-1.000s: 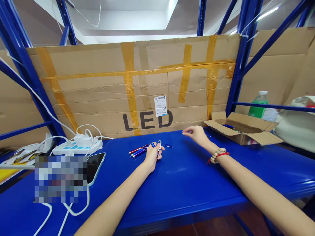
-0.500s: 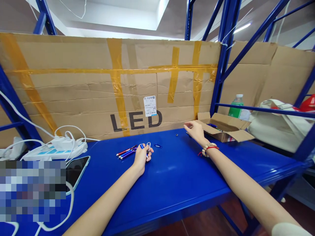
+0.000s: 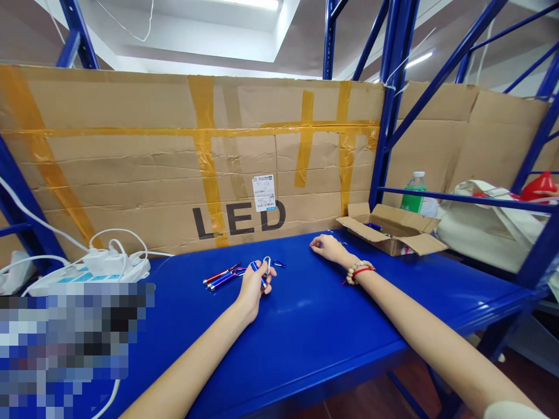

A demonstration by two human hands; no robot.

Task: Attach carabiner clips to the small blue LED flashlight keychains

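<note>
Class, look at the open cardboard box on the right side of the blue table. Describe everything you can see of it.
The cardboard box is small, shallow and plain brown, with creased, worn flaps. Its top is open: flaps spread outward to the left, rear and right front. It rests flat on the blue table, near the rear right corner beside a blue rack post. Inside, something blue and a bit of red show, too small to identify. Neither hand touches it; the right hand lies on the table just to its left.
</note>
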